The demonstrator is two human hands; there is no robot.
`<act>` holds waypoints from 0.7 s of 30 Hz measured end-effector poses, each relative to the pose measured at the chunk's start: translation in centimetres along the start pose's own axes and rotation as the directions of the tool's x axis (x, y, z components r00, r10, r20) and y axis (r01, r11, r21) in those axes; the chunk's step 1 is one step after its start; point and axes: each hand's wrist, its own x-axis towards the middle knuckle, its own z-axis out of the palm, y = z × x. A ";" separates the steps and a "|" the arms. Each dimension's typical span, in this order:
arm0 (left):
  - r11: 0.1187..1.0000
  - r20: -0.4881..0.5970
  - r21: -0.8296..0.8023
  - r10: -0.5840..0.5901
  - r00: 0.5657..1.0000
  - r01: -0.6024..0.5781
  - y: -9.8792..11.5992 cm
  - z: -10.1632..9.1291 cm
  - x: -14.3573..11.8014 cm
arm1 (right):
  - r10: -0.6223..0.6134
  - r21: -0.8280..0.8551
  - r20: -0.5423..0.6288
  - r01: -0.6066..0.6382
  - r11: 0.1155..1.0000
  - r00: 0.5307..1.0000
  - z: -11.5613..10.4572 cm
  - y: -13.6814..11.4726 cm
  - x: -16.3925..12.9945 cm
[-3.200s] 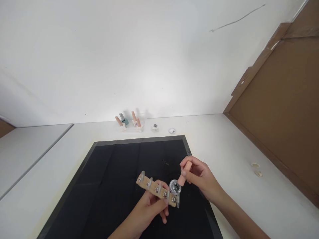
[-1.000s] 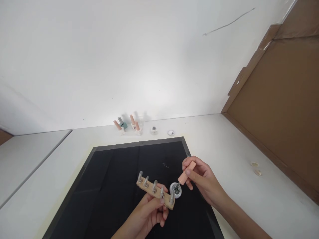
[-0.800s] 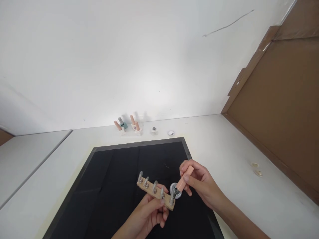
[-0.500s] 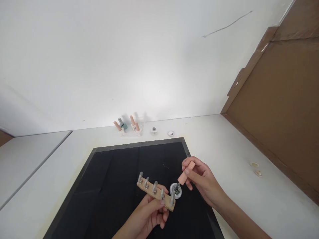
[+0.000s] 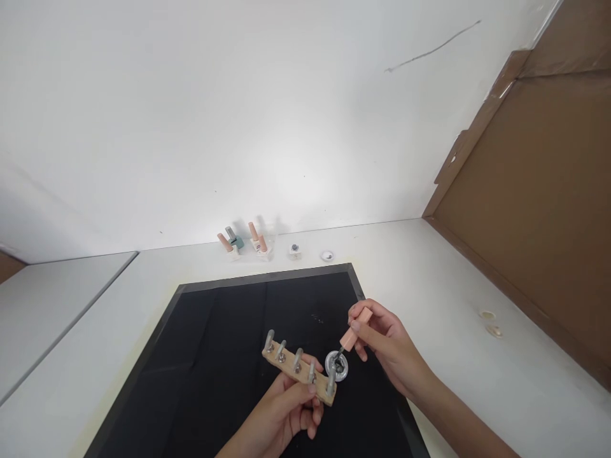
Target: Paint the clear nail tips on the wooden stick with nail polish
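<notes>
My left hand (image 5: 291, 410) grips a wooden nail display strip (image 5: 298, 371) by its lower right part, thumb on top. Several greyish false nails (image 5: 298, 360) stand upright along the strip on small round metal bases. Between the fingers of my right hand (image 5: 386, 340) is the peach-coloured handle of a nail polish brush (image 5: 357, 329), tilted down to the left. Its dark bristle end reaches over a small round silvery dish (image 5: 344, 369) with dark smears inside. The rightmost nail (image 5: 331, 380) overlaps the dish's edge; whether the bristles touch that nail or the dish, I cannot tell.
A black mat (image 5: 229, 356) with a grey border lies under my hands. Along the wall stand several polish bottles (image 5: 255, 240), a small clear jar (image 5: 294, 252) and a little white dish (image 5: 327, 256). Two small pale round pieces (image 5: 494, 331) lie right; a cardboard panel (image 5: 534, 178) stands beyond.
The brush has shifted slightly down and left in my right hand's grip. My left hand and the nail strip have hardly moved.
</notes>
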 end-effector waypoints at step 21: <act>1.000 -0.006 0.000 -0.006 1.000 0.006 0.2 0.3 0.0 | -0.019 0.084 0.109 0.010 0.996 0.994 0.0 -0.5 -0.3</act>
